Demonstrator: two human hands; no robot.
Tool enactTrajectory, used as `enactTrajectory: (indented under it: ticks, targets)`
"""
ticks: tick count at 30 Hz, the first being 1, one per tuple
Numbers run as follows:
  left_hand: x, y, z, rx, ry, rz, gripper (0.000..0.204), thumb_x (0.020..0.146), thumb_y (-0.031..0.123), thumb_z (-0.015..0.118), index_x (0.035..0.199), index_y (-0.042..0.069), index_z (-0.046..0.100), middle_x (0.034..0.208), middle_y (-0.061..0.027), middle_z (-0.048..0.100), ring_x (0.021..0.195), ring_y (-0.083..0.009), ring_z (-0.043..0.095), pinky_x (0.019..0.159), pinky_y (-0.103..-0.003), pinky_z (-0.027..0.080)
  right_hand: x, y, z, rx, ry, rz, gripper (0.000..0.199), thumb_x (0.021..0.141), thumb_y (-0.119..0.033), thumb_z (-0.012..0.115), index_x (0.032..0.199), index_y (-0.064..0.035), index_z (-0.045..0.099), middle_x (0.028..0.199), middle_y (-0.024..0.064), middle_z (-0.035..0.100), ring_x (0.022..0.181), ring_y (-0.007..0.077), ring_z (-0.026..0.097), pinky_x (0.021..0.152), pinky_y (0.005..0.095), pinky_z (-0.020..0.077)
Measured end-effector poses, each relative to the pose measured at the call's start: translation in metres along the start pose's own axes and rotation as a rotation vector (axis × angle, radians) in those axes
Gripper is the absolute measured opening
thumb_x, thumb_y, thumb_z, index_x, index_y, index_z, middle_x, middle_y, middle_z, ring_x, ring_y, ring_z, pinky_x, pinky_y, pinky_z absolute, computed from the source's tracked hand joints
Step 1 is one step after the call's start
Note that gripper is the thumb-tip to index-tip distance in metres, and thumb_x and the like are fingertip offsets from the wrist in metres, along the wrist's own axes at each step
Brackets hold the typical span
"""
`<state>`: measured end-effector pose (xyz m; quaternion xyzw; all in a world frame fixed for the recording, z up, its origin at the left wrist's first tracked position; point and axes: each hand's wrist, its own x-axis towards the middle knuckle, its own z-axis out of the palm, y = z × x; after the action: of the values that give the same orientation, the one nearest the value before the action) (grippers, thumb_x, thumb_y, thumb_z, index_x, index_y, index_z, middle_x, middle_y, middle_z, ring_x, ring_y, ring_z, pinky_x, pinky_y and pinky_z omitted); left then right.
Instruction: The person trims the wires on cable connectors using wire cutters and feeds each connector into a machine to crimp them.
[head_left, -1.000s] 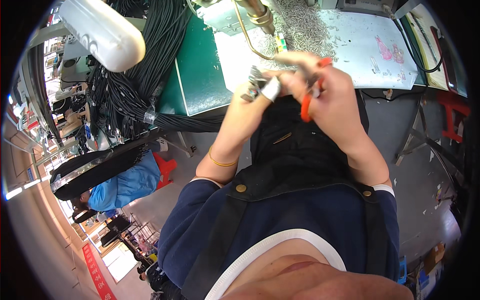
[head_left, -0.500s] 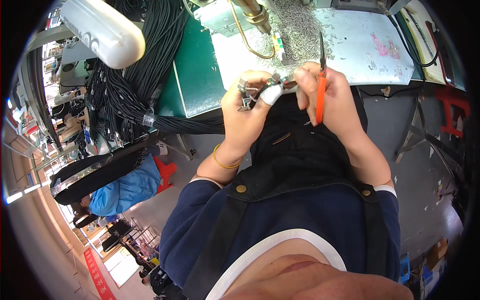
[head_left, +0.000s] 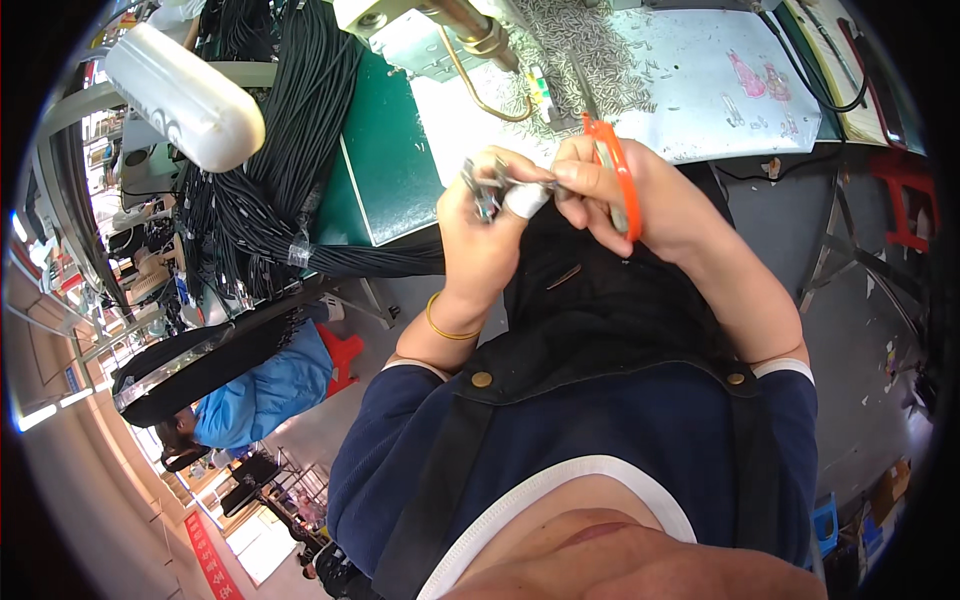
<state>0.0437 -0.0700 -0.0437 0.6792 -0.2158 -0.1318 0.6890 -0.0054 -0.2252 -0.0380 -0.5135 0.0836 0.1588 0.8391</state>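
My left hand (head_left: 478, 228) is closed around several small metal connectors (head_left: 482, 185) on what look like cable ends. White tape (head_left: 526, 199) wraps its thumb. Touching that thumb tip, the thumb and forefinger of my right hand (head_left: 620, 192) pinch something thin that I cannot make out. Orange-handled scissors (head_left: 627, 185) lie across my right palm, their dark blades pointing away toward the table. A thick bundle of black cables (head_left: 375, 258) runs in from the left and passes behind my left wrist.
Small metal pins (head_left: 590, 60) are heaped on the white sheet (head_left: 690, 125) beneath a machine head (head_left: 475, 35). At the left, a white rounded lamp-like housing (head_left: 185, 100) hangs over coiled black cables (head_left: 255, 215). A person in blue (head_left: 265, 390) sits further left by a red stool (head_left: 342, 358).
My right hand has shifted left to meet my left thumb, its fingertips now pinching there. The scissors have tilted, their blades leaning leftward. The connectors in my left hand have turned.
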Motion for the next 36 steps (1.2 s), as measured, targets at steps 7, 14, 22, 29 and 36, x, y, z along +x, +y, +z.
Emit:
enactTrajectory:
  ticks: [7, 14, 22, 29, 36]
  targets:
    - [0.008, 0.013, -0.012, -0.494, -0.084, -0.573, 0.011, 0.079, 0.004, 0.06, 0.087, -0.001, 0.054, 0.063, 0.0025, 0.045, 0.044, -0.0011, 0.03, 0.039, -0.017, 0.019, 0.005, 0.017, -0.009, -1.359, 0.554, -1.158, 0.021, 0.064, -0.023, 0.064, 0.085, -0.0204, 0.061, 0.056, -0.0058, 0.045, 0.045, 0.0104, 0.047, 0.041, 0.0231, 0.0384]
    - [0.007, 0.013, -0.012, -0.35, -0.1, -0.591, 0.012, 0.076, 0.001, 0.061, 0.086, -0.001, 0.055, 0.065, 0.0021, 0.049, 0.044, -0.0001, 0.032, 0.039, -0.017, 0.021, 0.003, 0.018, -0.01, -1.386, 0.429, -1.178, 0.016, 0.071, -0.009, 0.063, 0.086, -0.0087, 0.059, 0.061, -0.0017, 0.054, 0.045, 0.0145, 0.049, 0.042, 0.0241, 0.0384]
    - [-0.007, -0.007, 0.004, 0.447, 0.037, 0.284, 0.023, 0.064, -0.008, 0.065, 0.082, 0.001, 0.055, 0.073, -0.0062, 0.056, 0.062, -0.0113, 0.054, 0.057, -0.023, 0.043, 0.003, 0.028, 0.008, -1.274, 0.656, -0.909, 0.011, 0.068, -0.012, 0.062, 0.076, -0.0078, 0.056, 0.061, -0.0007, 0.055, 0.044, 0.0153, 0.052, 0.043, 0.0273, 0.0421]
    - [-0.007, -0.003, 0.006, 0.04, 0.13, -0.08, 0.02, 0.07, -0.005, 0.064, 0.088, 0.001, 0.058, 0.077, -0.0034, 0.058, 0.067, -0.0066, 0.052, 0.059, -0.02, 0.041, 0.006, 0.043, 0.005, -0.686, 0.51, -0.616, 0.004, 0.079, -0.003, 0.056, 0.083, -0.0032, 0.054, 0.066, 0.0054, 0.059, 0.052, 0.0181, 0.059, 0.047, 0.0253, 0.0435]
    - [-0.007, -0.006, 0.005, 0.239, 0.058, 0.155, 0.022, 0.067, -0.006, 0.066, 0.086, 0.001, 0.057, 0.075, -0.0041, 0.057, 0.059, -0.0076, 0.051, 0.056, -0.02, 0.042, 0.005, 0.037, 0.015, -1.061, 0.678, -0.888, 0.009, 0.071, -0.006, 0.061, 0.077, -0.0045, 0.054, 0.06, 0.0044, 0.055, 0.046, 0.0211, 0.053, 0.042, 0.0295, 0.041]
